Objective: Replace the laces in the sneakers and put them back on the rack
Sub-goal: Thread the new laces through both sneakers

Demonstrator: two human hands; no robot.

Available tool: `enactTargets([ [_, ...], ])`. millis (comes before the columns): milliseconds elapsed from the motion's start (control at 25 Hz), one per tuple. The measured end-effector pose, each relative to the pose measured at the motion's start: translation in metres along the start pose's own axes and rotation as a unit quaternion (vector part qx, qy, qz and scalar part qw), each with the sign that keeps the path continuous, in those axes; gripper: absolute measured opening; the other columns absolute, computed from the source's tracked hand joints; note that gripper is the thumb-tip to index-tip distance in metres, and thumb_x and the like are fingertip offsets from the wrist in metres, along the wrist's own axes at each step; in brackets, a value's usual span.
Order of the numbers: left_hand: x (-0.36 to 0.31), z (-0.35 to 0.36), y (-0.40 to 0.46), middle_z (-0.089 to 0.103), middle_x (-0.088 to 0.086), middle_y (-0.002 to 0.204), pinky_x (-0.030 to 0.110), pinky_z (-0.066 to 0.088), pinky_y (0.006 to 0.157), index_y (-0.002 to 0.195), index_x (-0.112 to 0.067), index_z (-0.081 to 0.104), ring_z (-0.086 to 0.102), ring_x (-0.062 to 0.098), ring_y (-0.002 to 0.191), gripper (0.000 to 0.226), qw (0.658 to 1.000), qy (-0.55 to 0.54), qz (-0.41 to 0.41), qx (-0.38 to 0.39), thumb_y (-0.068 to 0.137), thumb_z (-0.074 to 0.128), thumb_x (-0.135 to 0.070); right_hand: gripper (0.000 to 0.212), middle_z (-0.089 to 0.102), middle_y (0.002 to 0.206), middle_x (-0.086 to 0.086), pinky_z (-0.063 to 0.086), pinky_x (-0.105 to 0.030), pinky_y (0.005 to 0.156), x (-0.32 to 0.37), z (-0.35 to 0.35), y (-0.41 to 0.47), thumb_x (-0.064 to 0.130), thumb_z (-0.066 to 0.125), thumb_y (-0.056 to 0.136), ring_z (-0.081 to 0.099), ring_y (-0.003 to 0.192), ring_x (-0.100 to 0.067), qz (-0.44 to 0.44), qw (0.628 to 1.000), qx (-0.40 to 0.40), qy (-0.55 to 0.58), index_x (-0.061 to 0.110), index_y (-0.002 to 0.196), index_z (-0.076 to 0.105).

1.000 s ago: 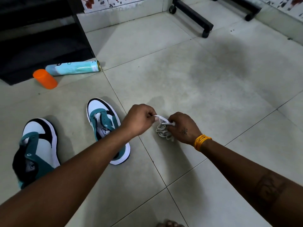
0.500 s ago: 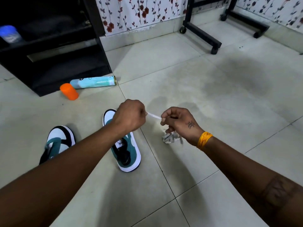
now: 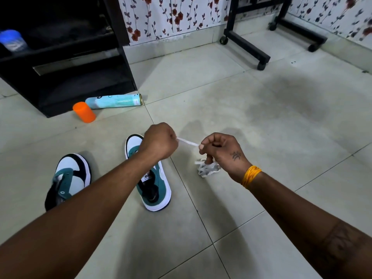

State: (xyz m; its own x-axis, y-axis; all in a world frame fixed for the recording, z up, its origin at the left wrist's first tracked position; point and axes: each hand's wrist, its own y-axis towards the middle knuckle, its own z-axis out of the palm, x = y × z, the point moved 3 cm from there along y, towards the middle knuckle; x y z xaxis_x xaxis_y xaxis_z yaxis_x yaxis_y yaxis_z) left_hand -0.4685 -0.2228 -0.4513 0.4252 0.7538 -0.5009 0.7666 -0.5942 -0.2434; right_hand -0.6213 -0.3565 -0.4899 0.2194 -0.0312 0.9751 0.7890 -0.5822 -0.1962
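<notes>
White lace (image 3: pixel 188 141), stretched taut between left hand (image 3: pixel 159 140) and right hand (image 3: pixel 222 153), both pinching it; its bundled remainder hangs beneath the right hand. Two unlaced sneakers (image 3: pixel 155 184) (image 3: pixel 68 178) rest on floor tiles (image 3: pixel 261 117) at 8 o'clock; spray can (image 3: pixel 114 101), orange cap (image 3: pixel 84 112) at 11 o'clock.

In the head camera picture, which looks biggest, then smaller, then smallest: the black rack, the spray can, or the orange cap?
1. Black rack, by far the largest, though cut off at the picture's edge.
2. Spray can, lying on its side on the floor.
3. Orange cap, smallest; it lies beside the can at similar distance, so this order is fairly sure.
</notes>
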Motion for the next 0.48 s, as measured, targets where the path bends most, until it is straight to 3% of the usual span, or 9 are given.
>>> enactTargets([
  [80,0.007,-0.009,-0.002,0.074,0.010,0.100,0.030,0.050,0.072,0.102,-0.014,0.076,0.069,0.033,0.094,0.015,0.990,0.126,0.010,-0.059,0.093,0.065,-0.018,0.003,0.074,0.082,-0.019,0.048,-0.032,0.060,-0.002,-0.005,-0.001,0.002,0.074,0.088,0.060,0.054,-0.024,0.001,1.000,-0.008,-0.004,0.000,0.088,0.071],
  [120,0.005,-0.008,-0.004,0.075,0.010,0.101,0.029,0.050,0.072,0.110,-0.018,0.074,0.069,0.031,0.092,0.020,0.994,0.104,0.028,-0.032,0.092,0.065,-0.017,0.003,0.074,0.083,-0.019,0.048,-0.030,0.059,-0.001,-0.004,-0.001,0.002,0.074,0.088,0.061,0.054,-0.024,-0.002,1.000,-0.005,-0.002,0.001,0.088,0.071],
  [200,-0.010,0.005,-0.014,0.076,0.009,0.085,0.030,0.056,0.064,0.120,-0.029,0.067,0.069,0.023,0.071,0.032,0.990,-0.079,0.054,0.105,0.094,0.065,-0.010,0.005,0.074,0.085,-0.022,0.047,-0.024,0.055,0.001,0.003,-0.001,0.002,0.074,0.089,0.062,0.056,-0.025,-0.010,1.000,0.013,0.003,-0.001,0.091,0.070],
  [280,-0.021,0.017,-0.021,0.072,0.008,0.070,0.031,0.058,0.058,0.107,-0.019,0.072,0.064,0.018,0.056,0.017,0.966,-0.184,0.050,0.177,0.096,0.065,-0.008,0.009,0.072,0.088,-0.027,0.049,-0.024,0.054,0.003,0.011,0.001,0.002,0.073,0.090,0.064,0.060,-0.029,-0.018,0.999,0.024,0.021,-0.005,0.095,0.068],
  [400,-0.005,0.007,-0.005,0.073,0.011,0.070,0.036,0.062,0.063,0.084,-0.007,0.075,0.066,0.022,0.057,0.014,0.993,-0.103,0.001,0.060,0.092,0.065,-0.006,0.010,0.070,0.081,-0.021,0.060,-0.043,0.066,-0.001,0.011,0.004,0.000,0.074,0.089,0.060,0.057,-0.027,-0.010,0.999,0.014,0.033,-0.006,0.094,0.068],
  [480,0.015,-0.011,0.003,0.072,0.011,0.082,0.035,0.060,0.069,0.091,-0.007,0.075,0.066,0.030,0.071,0.013,0.994,0.094,-0.017,-0.051,0.085,0.063,-0.007,0.009,0.069,0.078,-0.015,0.061,-0.040,0.064,-0.004,0.006,0.004,-0.001,0.074,0.088,0.058,0.053,-0.023,0.001,1.000,0.002,0.030,-0.006,0.094,0.069],
])
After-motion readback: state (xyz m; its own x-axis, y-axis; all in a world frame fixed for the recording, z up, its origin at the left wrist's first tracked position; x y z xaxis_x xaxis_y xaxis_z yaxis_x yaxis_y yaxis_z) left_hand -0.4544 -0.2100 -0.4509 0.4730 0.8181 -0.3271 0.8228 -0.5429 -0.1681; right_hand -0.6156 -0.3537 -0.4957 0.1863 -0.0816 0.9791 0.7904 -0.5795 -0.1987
